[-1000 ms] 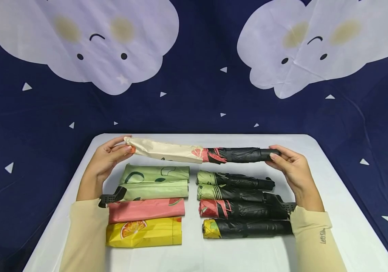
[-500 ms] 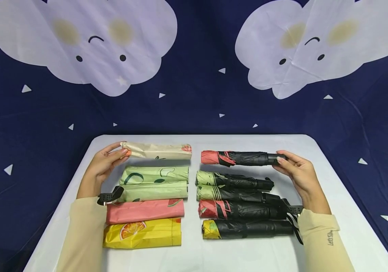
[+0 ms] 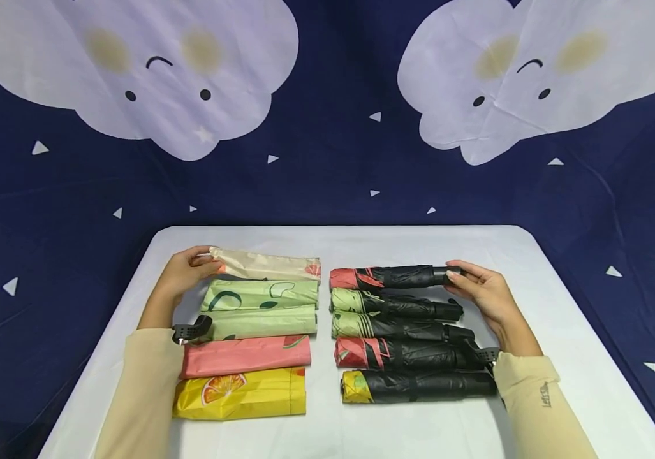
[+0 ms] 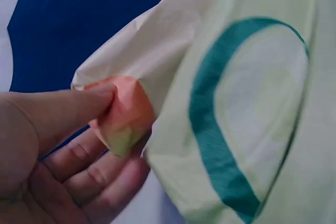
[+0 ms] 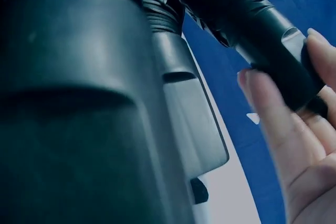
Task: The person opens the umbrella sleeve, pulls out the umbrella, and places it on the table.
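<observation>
In the head view, my left hand [image 3: 185, 273] pinches the outer end of a cream umbrella sleeve [image 3: 266, 264] with fruit prints, at the back of the left column. The left wrist view shows my thumb pressed on the sleeve's orange-printed corner [image 4: 128, 111]. My right hand [image 3: 489, 294] grips the black handle of a folded umbrella [image 3: 402, 276] with a red-pink end, at the back of the right column. Fingers and thumb lie around that handle [image 5: 278, 51] in the right wrist view. A gap separates sleeve and umbrella.
Two green sleeves [image 3: 261, 295], a pink sleeve [image 3: 247, 356] and a yellow sleeve [image 3: 247, 393] lie in front on the white table [image 3: 321, 440]. Opposite lie two green-ended umbrellas [image 3: 402, 306], a red-ended one [image 3: 413, 352] and a yellow-ended one [image 3: 419, 386].
One second ago the umbrella's red end met the sleeve's opening. They came apart, and both hands have since lowered them toward the rows. The right hand went right, then back left.
</observation>
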`<state>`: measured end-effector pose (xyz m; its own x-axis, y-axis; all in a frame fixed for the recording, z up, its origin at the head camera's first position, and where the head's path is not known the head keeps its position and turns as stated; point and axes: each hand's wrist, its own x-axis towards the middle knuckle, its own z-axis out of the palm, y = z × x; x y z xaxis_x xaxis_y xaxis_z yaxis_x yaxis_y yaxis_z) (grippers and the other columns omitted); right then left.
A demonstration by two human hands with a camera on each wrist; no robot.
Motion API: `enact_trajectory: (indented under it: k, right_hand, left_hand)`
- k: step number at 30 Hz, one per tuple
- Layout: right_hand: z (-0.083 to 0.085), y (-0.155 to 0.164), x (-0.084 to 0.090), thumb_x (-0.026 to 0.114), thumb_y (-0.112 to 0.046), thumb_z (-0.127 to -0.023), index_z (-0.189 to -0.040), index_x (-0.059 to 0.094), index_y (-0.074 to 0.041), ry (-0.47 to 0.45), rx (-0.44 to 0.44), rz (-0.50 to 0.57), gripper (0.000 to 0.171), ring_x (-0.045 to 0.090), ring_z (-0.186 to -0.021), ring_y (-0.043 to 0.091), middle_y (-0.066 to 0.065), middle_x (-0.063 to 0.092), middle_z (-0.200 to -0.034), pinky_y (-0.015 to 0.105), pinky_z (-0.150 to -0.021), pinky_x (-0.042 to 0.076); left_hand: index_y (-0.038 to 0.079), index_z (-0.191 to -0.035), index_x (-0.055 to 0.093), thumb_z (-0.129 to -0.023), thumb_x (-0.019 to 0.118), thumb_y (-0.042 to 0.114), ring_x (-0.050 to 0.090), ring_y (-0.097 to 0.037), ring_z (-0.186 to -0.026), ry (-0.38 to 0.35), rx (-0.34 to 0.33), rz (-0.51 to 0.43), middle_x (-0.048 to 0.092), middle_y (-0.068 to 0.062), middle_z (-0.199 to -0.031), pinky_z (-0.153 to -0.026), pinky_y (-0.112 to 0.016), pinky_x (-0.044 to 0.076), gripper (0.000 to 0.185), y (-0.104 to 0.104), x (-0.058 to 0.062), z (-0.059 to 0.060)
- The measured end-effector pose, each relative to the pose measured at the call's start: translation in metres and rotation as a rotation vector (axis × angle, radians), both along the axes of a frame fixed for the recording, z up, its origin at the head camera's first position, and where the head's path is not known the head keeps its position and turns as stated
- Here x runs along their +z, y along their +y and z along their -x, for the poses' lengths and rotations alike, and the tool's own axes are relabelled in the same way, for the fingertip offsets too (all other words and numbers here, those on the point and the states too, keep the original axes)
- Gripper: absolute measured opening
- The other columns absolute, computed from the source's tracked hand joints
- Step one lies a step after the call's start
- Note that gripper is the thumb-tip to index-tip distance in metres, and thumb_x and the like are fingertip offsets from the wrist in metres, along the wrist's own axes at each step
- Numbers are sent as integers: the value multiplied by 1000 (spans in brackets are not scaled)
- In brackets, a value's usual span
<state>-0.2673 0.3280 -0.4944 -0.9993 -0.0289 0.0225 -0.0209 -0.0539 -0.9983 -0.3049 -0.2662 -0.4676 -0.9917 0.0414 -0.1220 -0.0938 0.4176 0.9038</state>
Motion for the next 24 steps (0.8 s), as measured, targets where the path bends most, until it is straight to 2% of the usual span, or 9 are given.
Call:
enact_trajectory:
  k: [2,4,7,10,13,17,21,24]
  right_hand:
    - [0,-1,1,69,-12,-85,-127,52,7,-28,-6,-84,49,66,-91,19,12,66,-104,34,-80,51]
    - [0,-1,1,69,-17,-86,-129,52,3,-60,-8,-180,50,65,-94,16,11,64,-111,31,-81,51]
    - [1,-3,0,67,-24,-88,-131,52,-2,-106,-3,-335,51,62,-101,13,11,58,-122,28,-82,51]
    - [0,-4,-1,65,-27,-89,-130,54,-5,-118,25,-483,48,58,-106,19,14,56,-126,29,-84,51]
    - [-3,-5,-2,63,-27,-91,-129,56,-6,-94,66,-602,44,54,-113,28,16,55,-127,38,-89,48]
    - [-4,-5,-3,62,-32,-91,-130,55,-8,-78,101,-637,47,48,-120,34,15,52,-131,50,-96,40]
    - [-3,-5,0,61,-41,-89,-133,53,-9,-92,128,-648,55,45,-122,34,14,51,-133,52,-99,36]
    - [-4,-4,7,58,-46,-89,-135,51,-11,-105,149,-692,58,46,-121,35,15,50,-134,52,-96,39]
  left_hand:
    - [5,-141,38,-87,68,30,55,-28,-109,4,1,70,54,-18,-127,-90,-43,45,66,1,0,-2]
    - [4,-142,37,-87,68,27,53,-29,-110,5,1,95,55,-19,-126,-88,-42,46,67,2,-1,-4]
    - [2,-142,35,-89,66,19,55,-31,-108,35,-15,128,57,-22,-122,-82,-33,48,64,4,-4,-5]
    - [4,-142,37,-89,66,15,56,-31,-105,69,-19,162,59,-22,-119,-76,-26,47,61,5,-6,-5]
    - [6,-143,37,-89,65,13,55,-32,-106,76,-26,176,58,-23,-120,-77,-29,47,61,5,-9,-4]
    - [6,-143,37,-90,63,12,54,-36,-108,64,-31,220,55,-25,-123,-82,-41,47,60,6,-12,-1]
    - [4,-143,34,-90,62,13,52,-39,-110,55,-24,269,53,-26,-125,-86,-47,45,60,6,-15,-1]
    - [2,-143,35,-90,62,17,51,-38,-113,62,10,258,53,-23,-126,-88,-47,44,61,4,-16,-1]
